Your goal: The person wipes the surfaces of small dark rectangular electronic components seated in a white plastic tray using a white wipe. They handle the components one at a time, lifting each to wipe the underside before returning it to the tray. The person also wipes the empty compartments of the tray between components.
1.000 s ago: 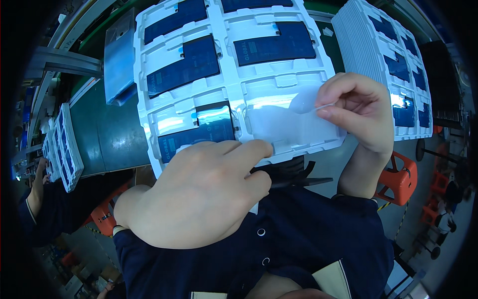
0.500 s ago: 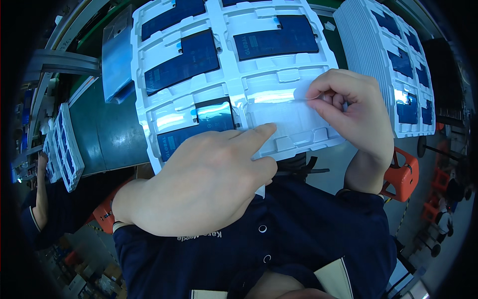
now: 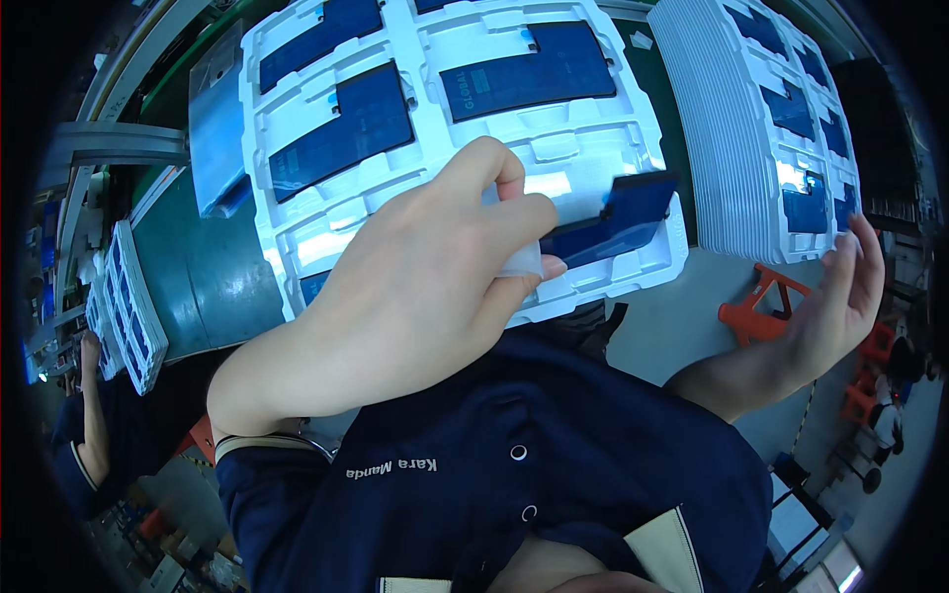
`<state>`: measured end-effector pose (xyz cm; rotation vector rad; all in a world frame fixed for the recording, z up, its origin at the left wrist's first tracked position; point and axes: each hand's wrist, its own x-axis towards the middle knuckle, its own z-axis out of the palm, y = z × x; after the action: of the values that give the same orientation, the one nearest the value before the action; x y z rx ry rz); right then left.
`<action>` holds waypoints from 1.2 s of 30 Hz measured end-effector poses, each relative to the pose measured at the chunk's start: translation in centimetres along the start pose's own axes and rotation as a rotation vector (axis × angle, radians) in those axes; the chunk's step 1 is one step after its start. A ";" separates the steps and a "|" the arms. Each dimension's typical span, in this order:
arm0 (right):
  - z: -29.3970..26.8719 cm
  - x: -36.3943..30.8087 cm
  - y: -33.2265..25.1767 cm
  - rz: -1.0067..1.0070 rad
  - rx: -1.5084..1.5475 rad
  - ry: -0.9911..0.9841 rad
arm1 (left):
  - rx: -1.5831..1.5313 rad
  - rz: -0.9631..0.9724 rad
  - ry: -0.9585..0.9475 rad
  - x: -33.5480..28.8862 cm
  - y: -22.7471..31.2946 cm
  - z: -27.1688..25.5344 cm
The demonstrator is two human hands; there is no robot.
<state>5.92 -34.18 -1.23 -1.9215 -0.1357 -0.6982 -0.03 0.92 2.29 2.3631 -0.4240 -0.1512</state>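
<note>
Over a white tray [image 3: 675,247], the left hand [image 3: 425,257] pinches cloudy film [image 3: 524,261]; whether its fingers also grip the tilted black battery [image 3: 630,219] at the near-right pocket [image 3: 581,182] is unclear. The right hand [image 3: 822,308], near stacked trays [image 3: 722,158], is spread, empty. Seating the battery seems underway, likely calling for levelling.

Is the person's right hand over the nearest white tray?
No, the right hand is off to the right, near the tray stack, apart from that white tray.

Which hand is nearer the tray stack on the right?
Right. The right hand is beside the near corner of the stack; the left hand is farther left, over another tray.
</note>
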 end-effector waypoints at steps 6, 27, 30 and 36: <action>-1.4 -1.1 3.5 0.259 -0.087 0.461 | 0.177 0.063 0.067 0.2 -0.4 1.1; -4.0 2.1 5.4 0.505 1.077 0.678 | -0.023 0.258 0.413 -1.1 -0.7 -1.7; -7.5 4.1 7.9 0.736 1.339 0.387 | 0.014 0.163 0.559 -2.8 -0.9 -3.3; -9.7 7.2 7.9 0.762 1.260 0.028 | -0.060 0.049 0.891 -6.1 -4.5 -6.0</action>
<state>11.02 -47.68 -0.91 -0.6335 0.1541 -0.0262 -3.25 9.96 3.52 2.0959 -0.0338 0.8653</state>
